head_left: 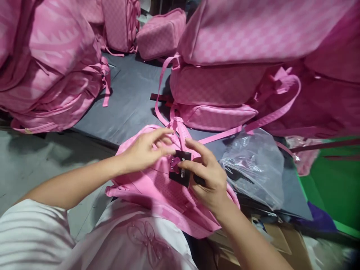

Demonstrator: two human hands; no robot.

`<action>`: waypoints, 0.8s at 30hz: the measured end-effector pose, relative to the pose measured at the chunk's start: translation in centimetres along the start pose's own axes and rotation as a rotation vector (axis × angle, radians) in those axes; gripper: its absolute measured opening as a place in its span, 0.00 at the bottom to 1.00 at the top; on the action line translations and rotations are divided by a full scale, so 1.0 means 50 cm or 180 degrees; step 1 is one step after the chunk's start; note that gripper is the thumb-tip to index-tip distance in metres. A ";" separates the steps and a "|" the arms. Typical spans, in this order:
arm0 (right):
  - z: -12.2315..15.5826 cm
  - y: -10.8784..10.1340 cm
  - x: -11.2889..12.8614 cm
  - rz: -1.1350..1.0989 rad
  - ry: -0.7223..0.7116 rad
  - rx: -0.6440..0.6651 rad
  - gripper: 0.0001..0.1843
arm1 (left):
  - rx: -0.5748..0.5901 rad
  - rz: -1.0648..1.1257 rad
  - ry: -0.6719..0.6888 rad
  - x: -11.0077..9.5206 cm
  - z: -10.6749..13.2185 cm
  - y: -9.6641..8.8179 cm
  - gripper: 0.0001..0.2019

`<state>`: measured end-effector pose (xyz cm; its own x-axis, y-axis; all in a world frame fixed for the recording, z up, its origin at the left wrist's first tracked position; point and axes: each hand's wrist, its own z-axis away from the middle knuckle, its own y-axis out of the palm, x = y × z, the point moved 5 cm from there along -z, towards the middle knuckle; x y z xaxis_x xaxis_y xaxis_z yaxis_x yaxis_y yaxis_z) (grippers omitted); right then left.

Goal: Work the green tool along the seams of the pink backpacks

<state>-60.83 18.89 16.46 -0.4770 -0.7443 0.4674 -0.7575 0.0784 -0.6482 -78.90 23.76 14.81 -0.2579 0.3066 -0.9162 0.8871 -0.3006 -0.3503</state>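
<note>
A pink backpack [165,195] lies at the near edge of a dark table [132,101], partly on my lap. My right hand [209,176] pinches a small black hang tag [180,168] against the backpack's top. My left hand [146,148] rests on the backpack beside the tag, its fingers bent and pressed together at the tag's upper edge near a pink strap [180,129]. What the left fingers grip is too small to make out.
Stacks of pink backpacks stand at the left [53,63], back [161,33] and right [247,56]. A crumpled clear plastic bag [253,165] lies right of my hands. Cardboard boxes [281,240] sit below the table's edge. Green cloth [334,183] at far right.
</note>
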 end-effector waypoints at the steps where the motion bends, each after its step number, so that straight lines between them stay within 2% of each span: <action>1: -0.007 0.010 0.004 -0.0186 0.0008 0.0082 0.12 | 0.0309 0.0620 -0.0242 0.005 0.007 0.017 0.18; 2: -0.011 0.017 0.007 -0.0327 0.0049 0.0120 0.14 | 0.0519 0.1068 -0.0456 0.011 0.013 0.030 0.16; 3: -0.013 0.020 0.006 -0.0427 0.0159 0.0090 0.16 | 0.0532 0.1321 -0.0594 0.019 0.018 0.034 0.13; 4: -0.013 0.021 0.003 -0.0494 0.0346 0.0010 0.20 | 0.0361 0.1410 -0.0649 0.028 0.022 0.032 0.11; 6: -0.010 0.023 -0.009 -0.0574 0.0839 -0.0125 0.25 | -0.0241 0.1366 -0.0590 0.044 0.029 0.014 0.09; 7: -0.010 0.027 -0.014 -0.0599 0.1028 -0.0081 0.24 | -0.0496 0.1326 -0.0535 0.050 0.035 0.007 0.09; 9: -0.016 0.040 -0.016 -0.0571 0.1146 0.0228 0.13 | -0.0735 0.1232 -0.0471 0.059 0.048 -0.001 0.09; 11: -0.029 0.050 -0.019 -0.0420 0.1038 0.0510 0.05 | -0.0757 0.0971 -0.0348 0.065 0.062 -0.008 0.09; 13: -0.045 0.051 -0.033 -0.0119 0.0957 0.0455 0.08 | -0.0912 0.0436 -0.0100 0.072 0.079 -0.028 0.09; 15: -0.058 0.054 -0.052 0.0153 0.0938 0.0342 0.09 | -0.1311 -0.0291 0.0036 0.089 0.102 -0.060 0.15; 17: -0.066 0.069 -0.071 0.0339 0.0950 0.0400 0.09 | -0.1587 -0.0881 -0.0124 0.118 0.124 -0.087 0.20; 20: -0.066 0.102 -0.086 0.0570 0.0898 0.0688 0.09 | -0.1445 -0.1268 -0.0361 0.157 0.145 -0.097 0.22; 24: -0.061 0.120 -0.090 0.0816 0.0869 0.0863 0.11 | -0.1210 -0.1404 -0.0407 0.175 0.152 -0.084 0.26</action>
<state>-64.58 24.75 12.29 -0.7613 -0.5187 0.3890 -0.4730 0.0338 -0.8804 -87.79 20.83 6.80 -0.6564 0.2109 -0.7244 0.7544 0.1820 -0.6306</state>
